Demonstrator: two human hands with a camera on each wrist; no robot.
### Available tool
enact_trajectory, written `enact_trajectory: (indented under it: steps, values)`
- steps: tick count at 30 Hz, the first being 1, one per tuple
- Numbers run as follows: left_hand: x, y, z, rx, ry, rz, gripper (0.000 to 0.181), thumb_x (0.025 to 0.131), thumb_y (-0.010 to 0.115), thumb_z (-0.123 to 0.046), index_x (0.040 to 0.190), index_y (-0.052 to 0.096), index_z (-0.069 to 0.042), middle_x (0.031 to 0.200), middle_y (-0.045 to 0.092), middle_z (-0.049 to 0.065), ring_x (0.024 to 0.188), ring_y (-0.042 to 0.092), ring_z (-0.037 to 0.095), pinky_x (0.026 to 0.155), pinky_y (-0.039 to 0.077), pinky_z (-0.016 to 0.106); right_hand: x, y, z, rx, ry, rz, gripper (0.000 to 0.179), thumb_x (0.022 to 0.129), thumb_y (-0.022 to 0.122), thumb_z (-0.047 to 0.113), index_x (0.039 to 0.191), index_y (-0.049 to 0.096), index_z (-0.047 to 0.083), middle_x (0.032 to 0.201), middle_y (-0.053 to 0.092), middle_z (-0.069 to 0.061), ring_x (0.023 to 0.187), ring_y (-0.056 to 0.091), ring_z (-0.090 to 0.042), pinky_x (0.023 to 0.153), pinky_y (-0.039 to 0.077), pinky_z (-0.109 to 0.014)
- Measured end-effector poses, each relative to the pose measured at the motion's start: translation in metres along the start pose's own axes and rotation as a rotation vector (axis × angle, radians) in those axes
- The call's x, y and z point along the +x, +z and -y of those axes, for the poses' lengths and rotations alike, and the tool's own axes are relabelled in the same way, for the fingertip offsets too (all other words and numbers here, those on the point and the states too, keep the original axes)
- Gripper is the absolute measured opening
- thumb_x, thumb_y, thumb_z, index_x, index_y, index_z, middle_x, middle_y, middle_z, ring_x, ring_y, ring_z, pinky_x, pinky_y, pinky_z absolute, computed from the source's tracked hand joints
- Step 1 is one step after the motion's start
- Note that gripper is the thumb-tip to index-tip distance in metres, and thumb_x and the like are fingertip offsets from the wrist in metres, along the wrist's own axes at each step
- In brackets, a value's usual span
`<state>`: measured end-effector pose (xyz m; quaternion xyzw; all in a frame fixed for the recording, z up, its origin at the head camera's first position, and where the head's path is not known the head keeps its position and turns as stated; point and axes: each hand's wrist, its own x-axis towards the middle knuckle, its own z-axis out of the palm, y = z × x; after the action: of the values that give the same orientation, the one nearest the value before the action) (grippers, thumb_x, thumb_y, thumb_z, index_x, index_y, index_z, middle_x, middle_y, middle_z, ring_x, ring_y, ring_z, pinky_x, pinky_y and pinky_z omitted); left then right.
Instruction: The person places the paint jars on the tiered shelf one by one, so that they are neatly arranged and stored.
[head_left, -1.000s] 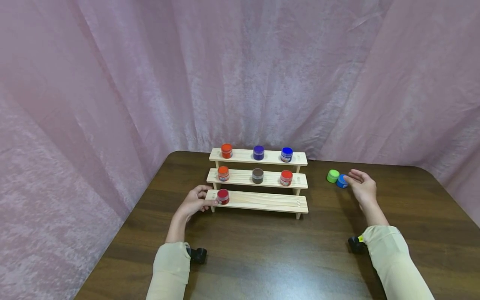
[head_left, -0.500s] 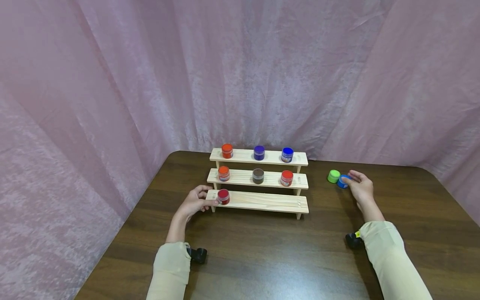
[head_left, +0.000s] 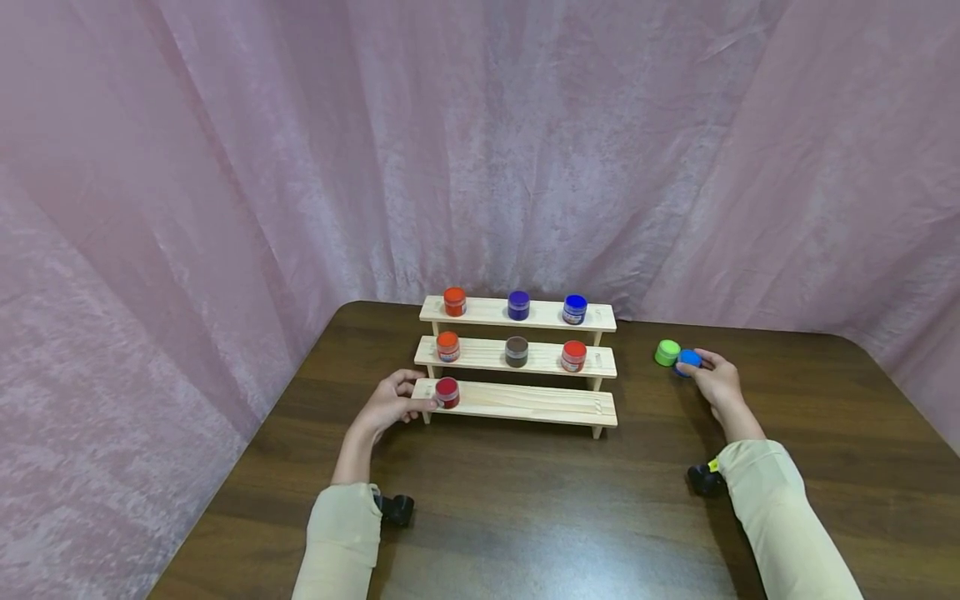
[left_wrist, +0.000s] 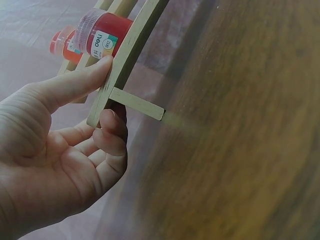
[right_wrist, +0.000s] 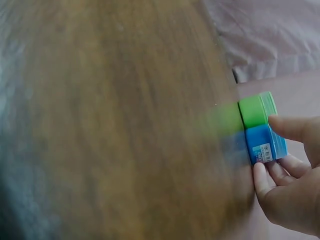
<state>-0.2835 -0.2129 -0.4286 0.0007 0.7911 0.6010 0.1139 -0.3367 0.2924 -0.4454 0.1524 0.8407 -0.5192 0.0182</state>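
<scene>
My left hand [head_left: 390, 402] grips the left end of the lowest tier of a three-tier wooden display rack [head_left: 536, 402]. In the left wrist view its thumb lies on the board beside a dark red paint jar [left_wrist: 109, 34], with curled fingers underneath. Over at the right, my right hand [head_left: 717, 383] has thumb and fingers around a blue paint jar [right_wrist: 260, 145] standing on the table. A light green paint jar [right_wrist: 255, 110] touches the blue one on its far left side.
Orange-red [head_left: 454, 302], purple [head_left: 518, 305] and blue [head_left: 574, 309] jars stand on the top tier. The middle tier carries orange [head_left: 447, 347], brown [head_left: 516, 352] and red [head_left: 573, 356] jars. A pink curtain [head_left: 480, 150] hangs behind the brown wooden table [head_left: 525, 508].
My right hand has shifted a little left and closed its thumb and fingers around the blue jar. The left hand stays on the rack.
</scene>
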Motion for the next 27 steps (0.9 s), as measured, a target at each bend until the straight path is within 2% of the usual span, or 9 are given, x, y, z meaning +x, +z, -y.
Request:
enact_trajectory:
  steps: [4, 9, 12, 15, 17, 19, 22, 27]
  values:
    - [0.012, -0.001, 0.017, 0.006, 0.001, -0.019, 0.063, 0.082, 0.075, -0.007, 0.136, 0.044, 0.005, 0.077, 0.057, -0.002, 0.063, 0.05, 0.011, 0.056, 0.042, 0.023, 0.001, 0.0, -0.004, -0.013, -0.007, -0.012, 0.065, 0.099, 0.051, 0.024, 0.151, 0.024, -0.004, 0.154, 0.026, -0.031, 0.143, 0.028, -0.045, 0.117, 0.028, -0.051]
    - [0.012, 0.0, 0.017, 0.0, 0.003, -0.019, 0.063, 0.082, 0.075, -0.007, 0.135, 0.044, 0.005, 0.076, 0.056, -0.003, 0.063, 0.051, 0.012, 0.055, 0.042, 0.023, 0.002, 0.001, -0.006, -0.014, -0.022, -0.041, 0.063, 0.099, 0.052, 0.024, 0.15, 0.029, -0.004, 0.152, 0.032, -0.031, 0.141, 0.033, -0.042, 0.113, 0.034, -0.047]
    - [0.012, -0.001, 0.016, 0.001, 0.008, -0.017, 0.064, 0.082, 0.075, -0.007, 0.137, 0.043, 0.005, 0.075, 0.056, -0.003, 0.063, 0.051, 0.011, 0.056, 0.042, 0.023, 0.004, 0.001, -0.007, -0.007, -0.017, -0.063, 0.062, 0.098, 0.053, 0.026, 0.15, 0.032, -0.001, 0.151, 0.036, -0.028, 0.136, 0.04, -0.035, 0.1, 0.044, -0.028]
    - [0.012, -0.001, 0.015, 0.003, 0.009, -0.012, 0.065, 0.082, 0.074, -0.007, 0.138, 0.042, 0.006, 0.076, 0.056, -0.004, 0.063, 0.05, 0.011, 0.056, 0.042, 0.024, 0.004, 0.0, -0.007, 0.02, -0.008, -0.083, 0.061, 0.098, 0.055, 0.027, 0.149, 0.036, 0.002, 0.149, 0.041, -0.023, 0.115, 0.053, -0.015, 0.081, 0.043, -0.011]
    - [0.013, -0.001, 0.015, 0.002, 0.007, -0.01, 0.066, 0.082, 0.074, -0.008, 0.138, 0.042, 0.006, 0.076, 0.056, -0.004, 0.063, 0.05, 0.011, 0.055, 0.042, 0.024, 0.003, -0.001, -0.007, 0.06, -0.001, -0.085, 0.061, 0.098, 0.056, 0.027, 0.15, 0.036, 0.003, 0.145, 0.044, -0.019, 0.099, 0.052, 0.001, 0.074, 0.043, -0.006]
    - [0.013, -0.001, 0.016, 0.002, 0.005, -0.007, 0.066, 0.082, 0.074, -0.008, 0.138, 0.042, 0.006, 0.076, 0.057, -0.004, 0.064, 0.051, 0.012, 0.055, 0.042, 0.024, 0.001, -0.002, -0.006, 0.112, 0.005, -0.087, 0.061, 0.098, 0.057, 0.027, 0.15, 0.035, 0.004, 0.138, 0.048, -0.012, 0.086, 0.046, 0.012, 0.074, 0.046, -0.005]
    - [0.013, -0.001, 0.015, -0.001, 0.002, -0.009, 0.066, 0.082, 0.075, -0.008, 0.138, 0.042, 0.005, 0.077, 0.057, -0.003, 0.064, 0.051, 0.012, 0.056, 0.042, 0.024, -0.002, -0.003, -0.005, 0.181, 0.009, -0.094, 0.063, 0.097, 0.058, 0.027, 0.151, 0.034, 0.004, 0.125, 0.051, 0.001, 0.081, 0.044, 0.016, 0.076, 0.047, -0.005]
    - [0.01, 0.0, 0.011, -0.012, -0.003, -0.002, 0.066, 0.082, 0.075, -0.006, 0.137, 0.042, 0.007, 0.077, 0.057, -0.002, 0.063, 0.051, 0.013, 0.055, 0.042, 0.024, -0.004, -0.006, -0.005, 0.211, -0.003, -0.108, 0.064, 0.096, 0.059, 0.027, 0.151, 0.034, 0.004, 0.109, 0.048, 0.016, 0.082, 0.045, 0.016, 0.076, 0.047, -0.004]
